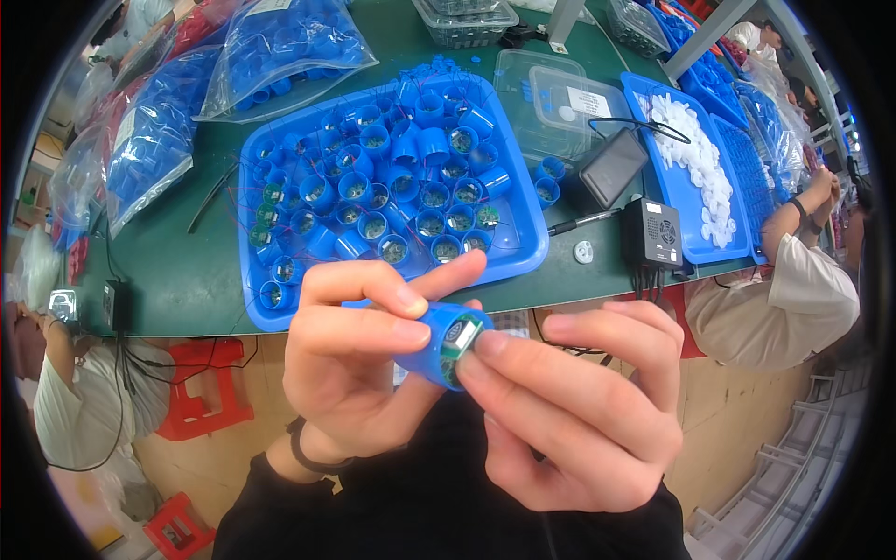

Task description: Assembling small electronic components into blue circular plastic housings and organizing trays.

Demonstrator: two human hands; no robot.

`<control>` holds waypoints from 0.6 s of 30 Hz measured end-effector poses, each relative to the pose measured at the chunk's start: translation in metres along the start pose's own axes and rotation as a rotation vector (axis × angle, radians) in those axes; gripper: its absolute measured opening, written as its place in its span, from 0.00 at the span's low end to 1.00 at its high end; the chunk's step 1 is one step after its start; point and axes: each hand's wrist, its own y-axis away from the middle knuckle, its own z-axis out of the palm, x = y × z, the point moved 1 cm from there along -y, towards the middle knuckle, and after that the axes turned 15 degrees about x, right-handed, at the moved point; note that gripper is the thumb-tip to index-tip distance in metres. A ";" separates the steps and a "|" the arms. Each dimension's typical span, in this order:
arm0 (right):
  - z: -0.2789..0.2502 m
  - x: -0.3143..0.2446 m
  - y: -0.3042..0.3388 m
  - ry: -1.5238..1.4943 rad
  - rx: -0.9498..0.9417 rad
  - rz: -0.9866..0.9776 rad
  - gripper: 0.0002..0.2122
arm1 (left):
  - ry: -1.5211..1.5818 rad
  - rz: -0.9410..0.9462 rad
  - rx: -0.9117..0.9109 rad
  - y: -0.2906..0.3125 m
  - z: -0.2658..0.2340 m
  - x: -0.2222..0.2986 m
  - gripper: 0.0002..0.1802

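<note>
Close in front of me, my left hand is closed round a short blue plastic cylinder, which lies tilted with its open end toward the right. A green circuit board with a white part and a dark round part sits at that open end. The thumb and index finger of my right hand pinch the board's edge; its other fingers are bent. Just beyond my hands stands a blue tray, holding many similar blue cylinders with boards and thin wires in them.
Bags of blue parts lie at the back left. To the right are a black box, a black device with a fan grille, a pen and a tray of white pieces. People sit at both sides; red stools stand below left.
</note>
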 end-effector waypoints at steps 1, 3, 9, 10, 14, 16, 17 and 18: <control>-0.001 0.001 0.004 0.007 0.024 -0.007 0.17 | 0.005 -0.001 0.000 0.002 0.003 -0.001 0.24; 0.001 0.004 0.009 0.017 0.045 -0.014 0.17 | 0.191 -0.036 0.143 0.007 0.008 -0.004 0.23; 0.009 0.007 0.017 -0.003 0.062 0.017 0.13 | 0.065 0.044 0.125 0.014 0.008 -0.007 0.23; 0.009 0.008 0.016 -0.055 0.042 0.055 0.13 | 0.072 0.039 0.124 0.015 0.007 -0.006 0.23; 0.009 0.026 0.019 -0.435 -0.048 0.350 0.13 | -0.132 0.108 0.056 0.010 0.004 0.004 0.23; 0.014 0.042 0.040 -0.936 -0.006 0.723 0.13 | -0.194 0.090 0.009 0.004 0.010 0.014 0.28; 0.019 0.047 0.052 -1.155 0.016 0.866 0.14 | -0.211 0.159 -0.077 -0.002 0.013 0.014 0.30; 0.023 0.050 0.060 -1.373 0.039 1.012 0.15 | -0.218 0.156 -0.072 -0.007 0.014 0.012 0.30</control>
